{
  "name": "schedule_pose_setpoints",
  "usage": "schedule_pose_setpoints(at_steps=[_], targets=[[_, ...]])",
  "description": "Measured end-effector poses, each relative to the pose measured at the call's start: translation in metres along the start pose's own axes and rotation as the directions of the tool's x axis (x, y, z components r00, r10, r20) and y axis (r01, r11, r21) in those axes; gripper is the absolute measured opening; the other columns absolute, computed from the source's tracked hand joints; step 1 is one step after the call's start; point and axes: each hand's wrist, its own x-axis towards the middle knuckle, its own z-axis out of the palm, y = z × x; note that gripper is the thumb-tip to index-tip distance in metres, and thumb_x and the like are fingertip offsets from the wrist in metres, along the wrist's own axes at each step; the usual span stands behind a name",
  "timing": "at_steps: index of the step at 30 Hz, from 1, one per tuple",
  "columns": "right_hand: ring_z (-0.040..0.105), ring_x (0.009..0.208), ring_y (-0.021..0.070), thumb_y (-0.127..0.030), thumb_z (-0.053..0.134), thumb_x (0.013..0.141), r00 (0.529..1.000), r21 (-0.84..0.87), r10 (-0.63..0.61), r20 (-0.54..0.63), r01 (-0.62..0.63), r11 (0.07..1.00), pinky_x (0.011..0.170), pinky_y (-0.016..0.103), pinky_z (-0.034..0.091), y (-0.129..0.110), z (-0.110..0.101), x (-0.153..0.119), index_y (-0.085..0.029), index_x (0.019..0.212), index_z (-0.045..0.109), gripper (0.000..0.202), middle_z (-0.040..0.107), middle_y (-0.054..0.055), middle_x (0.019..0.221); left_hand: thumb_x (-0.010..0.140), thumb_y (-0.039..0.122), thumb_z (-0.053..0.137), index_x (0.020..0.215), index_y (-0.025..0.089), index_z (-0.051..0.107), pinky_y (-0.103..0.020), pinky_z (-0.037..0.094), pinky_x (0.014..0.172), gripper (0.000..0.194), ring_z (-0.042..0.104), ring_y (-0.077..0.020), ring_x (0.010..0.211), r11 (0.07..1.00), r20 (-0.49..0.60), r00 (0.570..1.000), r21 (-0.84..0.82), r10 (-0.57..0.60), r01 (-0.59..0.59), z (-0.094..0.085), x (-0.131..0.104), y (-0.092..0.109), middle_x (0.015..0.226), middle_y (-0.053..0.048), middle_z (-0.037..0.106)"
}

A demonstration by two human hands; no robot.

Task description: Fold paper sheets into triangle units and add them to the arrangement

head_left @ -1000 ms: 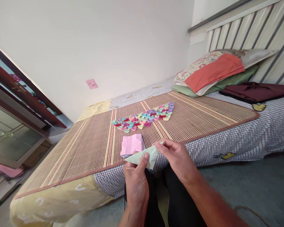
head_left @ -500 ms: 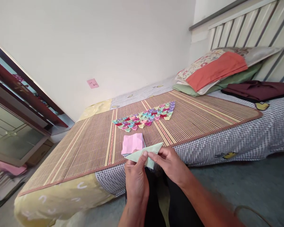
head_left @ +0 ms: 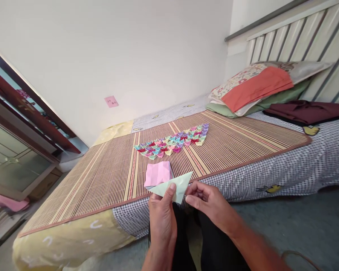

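A pale green paper (head_left: 181,185), folded into a triangle, is pinched in my left hand (head_left: 163,212), thumb on top, above the bed's front edge. Just right of the paper is my right hand (head_left: 207,199), its fingers curled and its thumb apart from them, with nothing visible between. Behind the paper, a stack of square papers with a pink sheet on top (head_left: 157,173) lies on the striped mat (head_left: 107,177). Farther back, several small folded paper pieces (head_left: 172,141) in many colours stand in close rows.
Pillows (head_left: 257,88) and a folded maroon cloth (head_left: 310,111) lie at the bed's right end by the white headboard (head_left: 293,41). A pink note (head_left: 111,101) is on the wall. A cabinet (head_left: 14,158) stands at the left.
My right hand has let go of the green paper and moved slightly right and down. My left hand still holds the paper, now more open to view.
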Motion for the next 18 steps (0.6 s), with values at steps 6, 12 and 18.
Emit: schedule_pose_setpoints(at_steps=[6, 12, 18], targets=[[0.061, 0.067, 0.0186, -0.046, 0.082, 0.08, 0.966, 0.142, -0.014, -0.257, 0.053, 0.988, 0.062, 0.029, 0.05, -0.008, 0.025, 0.007, -0.018, 0.081, 0.07, 0.031, 0.068, 0.002, 0.072, 0.066, 0.031, 0.094, 0.08, 0.015, 0.078, -0.03, 0.056, 0.078, 0.027, 0.071, -0.0195, 0.077, 0.997, 0.039, 0.998, 0.056, 0.052, -0.054, 0.001, -0.014, -0.005, 0.08, -0.005, 0.077], [0.059, 0.065, 0.0162, -0.044, 0.08, 0.083, 0.9, 0.148, -0.101, -0.423, 0.178, 0.973, 0.062, 0.027, 0.05, -0.009, 0.013, 0.006, -0.02, 0.076, 0.07, 0.027, 0.065, 0.0, 0.068, 0.077, 0.027, 0.088, 0.084, 0.016, 0.077, -0.026, 0.053, 0.071, 0.016, 0.065, -0.0144, 0.07, 0.995, 0.116, 0.991, 0.062, 0.072, -0.08, -0.006, -0.015, -0.006, 0.078, -0.002, 0.071], [0.066, 0.085, 0.0209, -0.053, 0.075, 0.087, 0.914, 0.196, -0.073, -0.399, 0.163, 0.967, 0.082, 0.032, 0.054, -0.012, -0.008, 0.009, -0.02, 0.09, 0.076, 0.033, 0.073, 0.005, 0.085, 0.077, 0.026, 0.088, 0.076, 0.016, 0.076, -0.022, 0.047, 0.066, 0.016, 0.055, -0.0117, 0.067, 0.982, 0.13, 0.978, 0.067, 0.166, -0.176, -0.008, -0.004, 0.007, 0.071, 0.001, 0.059]])
